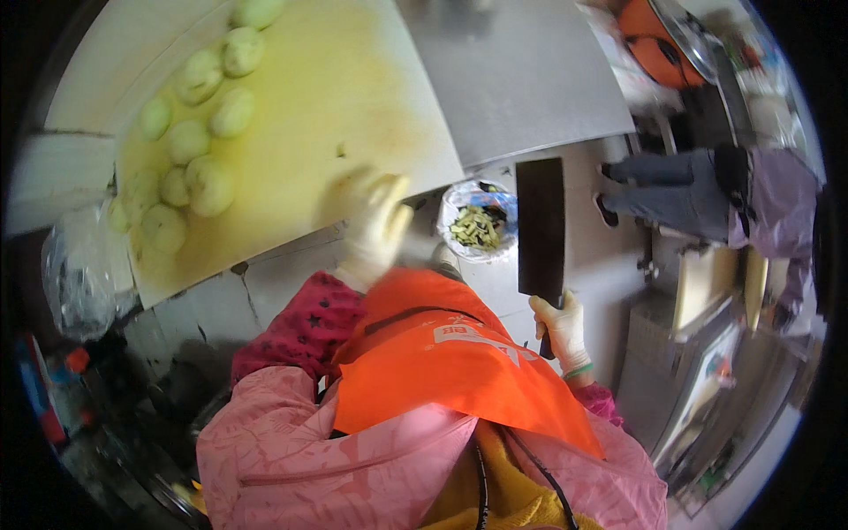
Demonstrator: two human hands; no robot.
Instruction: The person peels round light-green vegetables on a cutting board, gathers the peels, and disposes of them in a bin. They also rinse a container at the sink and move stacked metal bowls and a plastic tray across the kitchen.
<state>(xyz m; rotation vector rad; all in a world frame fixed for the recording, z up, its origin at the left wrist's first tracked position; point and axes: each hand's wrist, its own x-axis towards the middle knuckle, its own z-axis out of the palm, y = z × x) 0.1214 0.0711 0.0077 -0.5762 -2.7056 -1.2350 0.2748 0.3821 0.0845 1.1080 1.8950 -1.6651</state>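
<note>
My right hand [563, 328], in a pale glove with a green band at the wrist, grips the handle of a cleaver [540, 225]. Its broad, dark rectangular blade extends forward, over the floor beside the worktop. My left hand [377, 228], gloved and blurred by motion, is at the near edge of a yellow-stained cutting board [298, 165]. Its fingers look apart and I see nothing in them. Several peeled, round, pale-green vegetables [189, 141] lie on the left part of the board, away from both hands. A small dark scrap [341, 151] lies near the board's middle.
A bag-lined bin [450, 232] with peelings [477, 228] stands on the floor between my hands. A metal worktop [517, 73] adjoins the board. At right, a person [695, 192] stands near an orange container [652, 43]. A clear plastic bag [79, 285] is at left.
</note>
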